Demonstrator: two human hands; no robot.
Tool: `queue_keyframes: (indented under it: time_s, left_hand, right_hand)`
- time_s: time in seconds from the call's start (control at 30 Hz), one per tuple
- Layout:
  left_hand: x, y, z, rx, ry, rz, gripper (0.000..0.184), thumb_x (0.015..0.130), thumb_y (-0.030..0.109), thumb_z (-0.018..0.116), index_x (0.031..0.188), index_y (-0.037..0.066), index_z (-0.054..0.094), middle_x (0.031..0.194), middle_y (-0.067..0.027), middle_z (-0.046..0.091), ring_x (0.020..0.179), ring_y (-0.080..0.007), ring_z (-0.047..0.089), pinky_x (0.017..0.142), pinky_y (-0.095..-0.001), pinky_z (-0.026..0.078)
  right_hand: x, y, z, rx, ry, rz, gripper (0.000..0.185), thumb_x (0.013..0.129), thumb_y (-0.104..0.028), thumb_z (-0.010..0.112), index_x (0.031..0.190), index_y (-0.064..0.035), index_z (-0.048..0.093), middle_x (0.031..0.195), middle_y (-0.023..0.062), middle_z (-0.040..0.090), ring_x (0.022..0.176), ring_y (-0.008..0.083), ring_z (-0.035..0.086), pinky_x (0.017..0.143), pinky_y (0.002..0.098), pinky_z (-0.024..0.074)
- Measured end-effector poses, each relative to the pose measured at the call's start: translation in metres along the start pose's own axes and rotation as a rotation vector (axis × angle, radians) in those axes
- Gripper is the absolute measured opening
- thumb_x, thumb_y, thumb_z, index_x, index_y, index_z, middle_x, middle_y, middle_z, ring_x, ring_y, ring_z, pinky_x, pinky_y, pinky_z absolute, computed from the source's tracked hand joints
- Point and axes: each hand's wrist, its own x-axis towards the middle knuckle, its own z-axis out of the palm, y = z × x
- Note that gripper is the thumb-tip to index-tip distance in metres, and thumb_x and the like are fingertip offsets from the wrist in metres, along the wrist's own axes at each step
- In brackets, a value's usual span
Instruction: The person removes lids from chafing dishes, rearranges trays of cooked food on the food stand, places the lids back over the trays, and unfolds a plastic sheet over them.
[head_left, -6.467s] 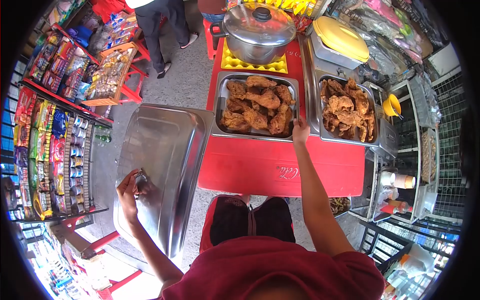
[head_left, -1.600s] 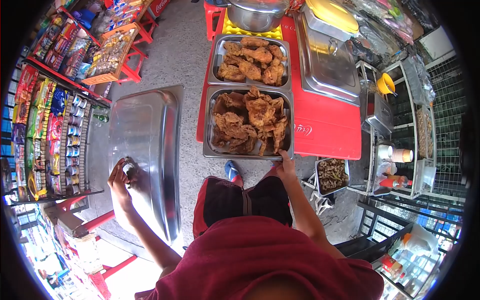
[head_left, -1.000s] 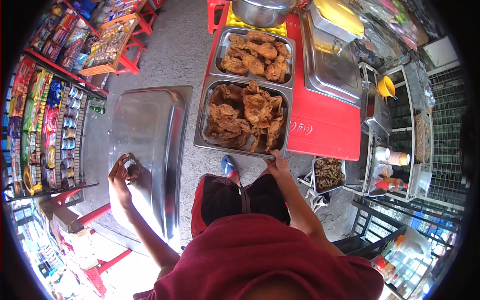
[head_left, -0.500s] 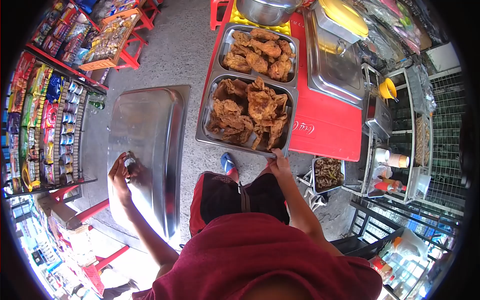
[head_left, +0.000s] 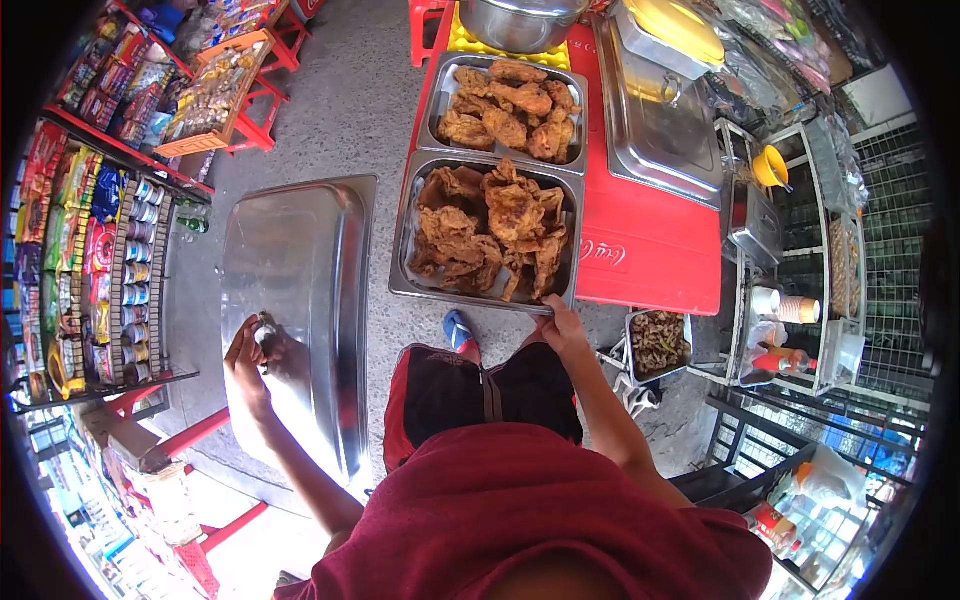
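Observation:
My left hand point(head_left: 247, 365) is closed on the handle of a large steel lid point(head_left: 310, 270), held out to my left over the floor. My right hand point(head_left: 563, 326) grips the near edge of a steel tray of fried chicken point(head_left: 513, 215). That tray juts past the left front corner of the red table point(head_left: 650, 245), its far rim against a second tray of fried chicken point(head_left: 508, 108) lying on the table. Another steel lid point(head_left: 665, 150) rests at the table's right side.
Beyond the trays, a steel pot point(head_left: 525, 25) stands on a yellow egg tray point(head_left: 470, 40). A yellow-lidded container point(head_left: 670, 35) is at the back right. Snack racks point(head_left: 90, 250) line the left; a wire shelf with cups point(head_left: 797, 309) and a low food tray point(head_left: 658, 343) are right.
Since the first frame, the right-hand chicken tray has come to the table's near left corner, in my right hand. A lid now lies at the table's right. My left hand still holds its lid.

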Motion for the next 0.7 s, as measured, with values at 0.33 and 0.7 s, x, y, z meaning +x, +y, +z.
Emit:
queue_keyframes:
  time_s: [0.33, 0.7]
  left_hand:
    - [0.000, 0.001, -0.001, -0.024, 0.012, -0.015, 0.027, 0.090, 0.015, 0.046, 0.108, 0.002, 0.061, 0.057, 0.0079, 0.027, 0.052, -0.0036, 0.024, 0.048, -0.0190, 0.026]
    - [-0.009, 0.005, 0.002, 0.013, 0.034, 0.021, 0.028, 0.090, 0.017, 0.046, 0.109, 0.003, 0.060, 0.057, 0.0079, 0.026, 0.052, -0.0036, 0.024, 0.049, -0.0196, 0.029]
  right_hand:
    - [-0.034, -0.028, 0.013, -0.157, -0.107, 0.137, 0.031, 0.078, -0.020, 0.065, 0.099, -0.0002, 0.053, 0.091, 0.0133, 0.060, 0.081, 0.0241, 0.061, 0.071, 0.0364, 0.0540]
    - [0.065, -0.153, 0.051, -0.739, 0.017, -0.356, 0.048, 0.086, -0.041, 0.050, 0.114, -0.0017, 0.049, 0.102, 0.0126, 0.057, 0.087, 0.0217, 0.056, 0.071, 0.0342, 0.0487]
